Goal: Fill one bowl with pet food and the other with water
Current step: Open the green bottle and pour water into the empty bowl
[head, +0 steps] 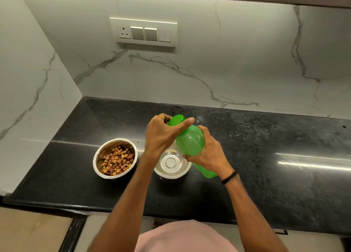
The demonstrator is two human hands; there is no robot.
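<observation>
Two bowls stand on the counter (266,157): the left bowl (105,147) holds kibble (117,161), the right bowl (171,162) shows bare steel. Above it, the right hand (207,153) grips the tilted green bottle (190,141); the left hand (161,136) curls its fingers round the cap (176,119).

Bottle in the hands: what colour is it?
The bottle is bright green, seen clearly in the head view.

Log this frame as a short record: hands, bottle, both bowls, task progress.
left hand: grips the cap
right hand: holds the bottle
bottle: green, tilted, cap on
left bowl: holds kibble
right bowl: looks empty
surface: black counter
progress: food in, water not yet poured
</observation>
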